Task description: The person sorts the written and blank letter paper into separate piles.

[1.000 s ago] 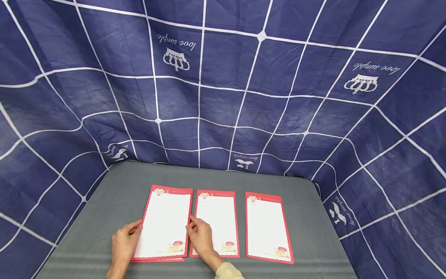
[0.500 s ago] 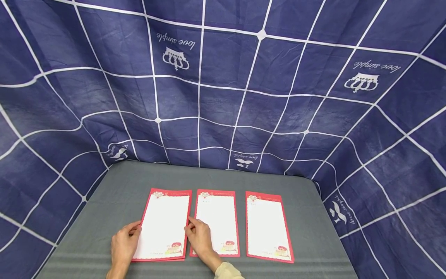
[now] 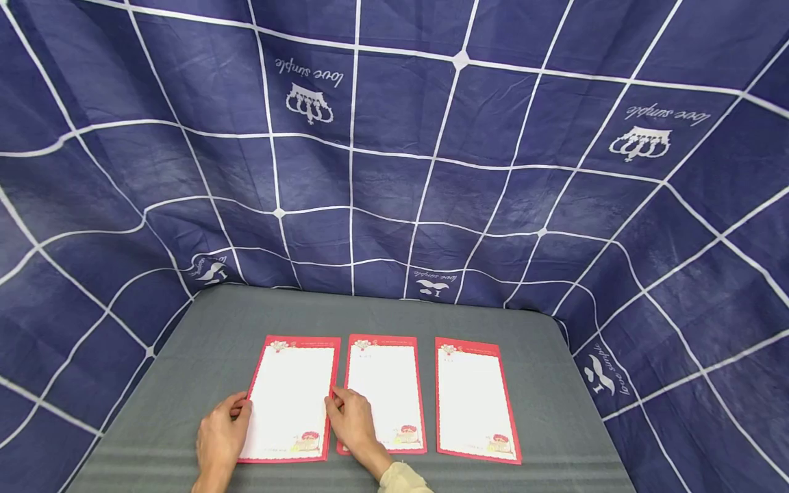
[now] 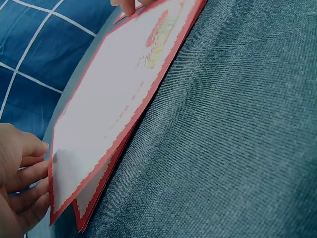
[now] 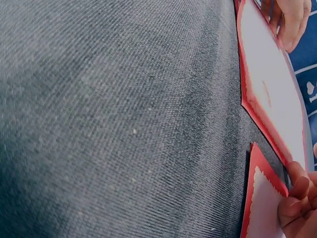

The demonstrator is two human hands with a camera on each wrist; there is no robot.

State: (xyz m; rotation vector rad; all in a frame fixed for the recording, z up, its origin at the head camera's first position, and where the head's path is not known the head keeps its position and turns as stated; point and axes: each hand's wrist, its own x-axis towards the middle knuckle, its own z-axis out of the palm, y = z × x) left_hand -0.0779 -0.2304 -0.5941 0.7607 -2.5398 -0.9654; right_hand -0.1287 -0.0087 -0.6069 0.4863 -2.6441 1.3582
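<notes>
A red-bordered sheet of paper (image 3: 292,397), with a flower print on top and a cake-like drawing near its lower corner, lies at the left of the row. My left hand (image 3: 223,435) pinches its left edge. At its right edge, my right hand (image 3: 354,419) grips with thumb and fingers. In the left wrist view the top sheet (image 4: 99,104) is raised at the near left corner, above another red-edged sheet (image 4: 91,193). My right hand also overlaps the middle sheet (image 3: 385,390), which has the same print.
A third matching sheet (image 3: 473,404) lies to the right, apart from the middle one. Grey cloth covers the table (image 3: 555,411). A blue curtain with white grid lines (image 3: 394,171) hangs behind and at both sides.
The top left sheet has slid slightly toward the near edge and covers the lower sheet that showed beneath it. Both hands have moved slightly with it; the other two sheets stay put.
</notes>
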